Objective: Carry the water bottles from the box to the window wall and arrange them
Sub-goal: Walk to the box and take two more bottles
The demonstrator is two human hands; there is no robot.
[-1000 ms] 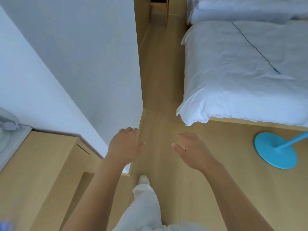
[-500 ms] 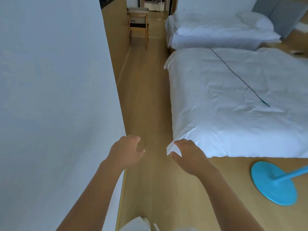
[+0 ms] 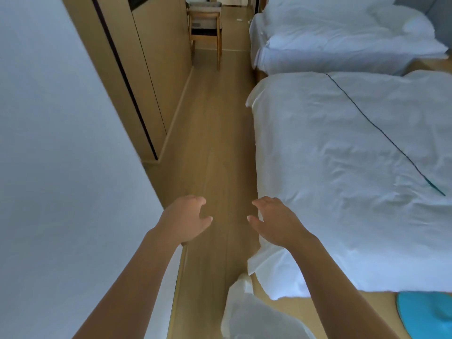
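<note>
water bottles and box are out of view. the left hand (image 3: 186, 220) and right hand (image 3: 276, 222) hover over the wooden floor (image 3: 220, 133), fingers (image 3: 261, 203) loosely curled, grasping nothing. a white wall (image 3: 61, 167) stands left, a white bed (image 3: 342, 167) right, and a chair (image 3: 206, 28) at the floor's far end.

A wall (image 3: 61, 143) lies left, two beds (image 3: 342, 155) right, floor (image 3: 215, 143) between; a chair (image 3: 206, 28), perhaps, stands far.
</note>
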